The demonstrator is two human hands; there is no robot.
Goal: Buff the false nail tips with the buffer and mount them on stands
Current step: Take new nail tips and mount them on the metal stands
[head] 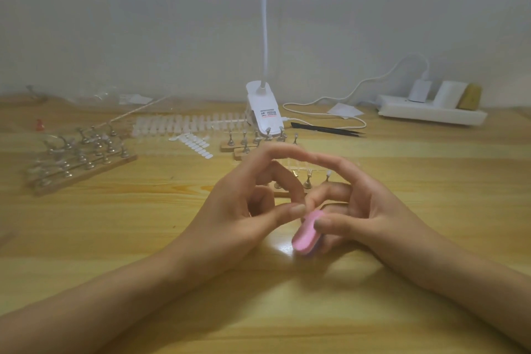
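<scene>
My right hand (359, 210) grips a pink buffer block (306, 234) between thumb and fingers, just above the wooden table. My left hand (244, 204) meets it at the buffer's upper end, thumb and middle finger pinched together as if on a small nail tip, which is too small to make out. Both index fingers arch up and touch at their tips. Behind the hands stands a wooden strip of metal nail stands (309, 181), partly hidden. Strips of clear false nail tips (186, 123) and loose tips (195, 142) lie farther back.
A larger wooden rack of metal stands (77, 158) sits at the left. More stands (253, 141) crowd the base of a white clip lamp (263, 108). Black tweezers (327, 129), a white cable (324, 103) and a power strip (431, 112) lie at the back right.
</scene>
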